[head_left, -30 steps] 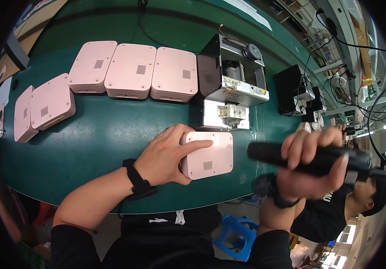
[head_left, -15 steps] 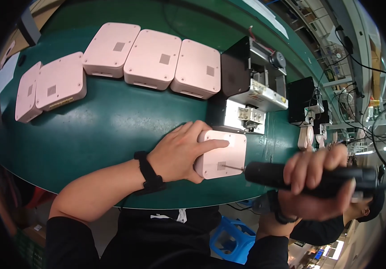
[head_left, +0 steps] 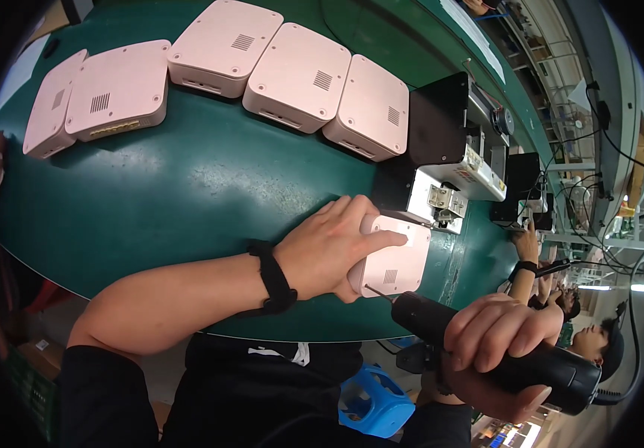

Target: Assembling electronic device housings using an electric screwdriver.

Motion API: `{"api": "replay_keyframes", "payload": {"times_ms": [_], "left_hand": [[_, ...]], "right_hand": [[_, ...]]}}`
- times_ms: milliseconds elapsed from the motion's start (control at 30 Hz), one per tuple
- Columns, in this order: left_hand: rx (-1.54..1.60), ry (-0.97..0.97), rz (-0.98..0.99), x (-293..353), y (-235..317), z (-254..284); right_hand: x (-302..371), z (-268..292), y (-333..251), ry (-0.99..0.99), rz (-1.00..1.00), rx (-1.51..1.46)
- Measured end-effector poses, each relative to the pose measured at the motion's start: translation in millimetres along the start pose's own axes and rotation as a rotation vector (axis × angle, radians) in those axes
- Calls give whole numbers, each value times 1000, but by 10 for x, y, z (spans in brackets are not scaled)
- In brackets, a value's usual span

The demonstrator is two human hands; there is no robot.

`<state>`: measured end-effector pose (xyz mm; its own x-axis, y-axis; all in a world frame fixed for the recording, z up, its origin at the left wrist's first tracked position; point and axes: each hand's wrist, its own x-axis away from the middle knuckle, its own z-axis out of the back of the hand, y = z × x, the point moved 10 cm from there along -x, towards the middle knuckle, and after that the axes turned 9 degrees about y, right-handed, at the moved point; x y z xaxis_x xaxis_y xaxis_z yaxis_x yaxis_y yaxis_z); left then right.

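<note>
The box [head_left: 398, 257] under work lies on the bench [head_left: 187, 201], just in front of the machine [head_left: 435, 123], on the wearer's side of it. Its grille [head_left: 390, 277] and corner holes face up. Whether the box touches the machine cannot be determined.

The left hand [head_left: 329, 250] is partly closed about the left side of the box, one finger extended across the top face. The right hand [head_left: 497, 347] is closed firmly around a black driver [head_left: 426, 317], to the wearer's side of the machine and box. The driver is tilted; its thin bit [head_left: 380, 293] reaches the near left corner of the box. Seating of the bit in the hole cannot be confirmed. A cable [head_left: 624, 392] leaves the rear of the driver.

Three similar pink boxes [head_left: 299, 78] stand in a row left of the machine, the nearest one close beside it. Two more [head_left: 118, 89] stand farther left of the machine, against each other. Right of the machine is a second unit [head_left: 518, 187], with a co-worker's hand [head_left: 527, 240] near it.
</note>
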<state>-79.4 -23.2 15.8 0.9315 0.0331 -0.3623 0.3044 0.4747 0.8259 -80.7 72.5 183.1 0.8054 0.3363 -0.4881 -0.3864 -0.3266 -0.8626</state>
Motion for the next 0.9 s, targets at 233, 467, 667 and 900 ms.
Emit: {"api": "replay_keyframes", "payload": {"times_ms": [233,467,667,900], "left_hand": [[-17,-56,-51,-60,52,-2],[-30,-113,-27,-102,148,-11],[46,-212,43,-160,335,-107],[638,-608,763,-75,343,-1333]], "right_hand": [[14,-4,-7,-71,-192,-53],[227,488,-433,95,59,-161],[834,981,-314,29,52,150],[1184,1033,-349,-12,151,209]]}}
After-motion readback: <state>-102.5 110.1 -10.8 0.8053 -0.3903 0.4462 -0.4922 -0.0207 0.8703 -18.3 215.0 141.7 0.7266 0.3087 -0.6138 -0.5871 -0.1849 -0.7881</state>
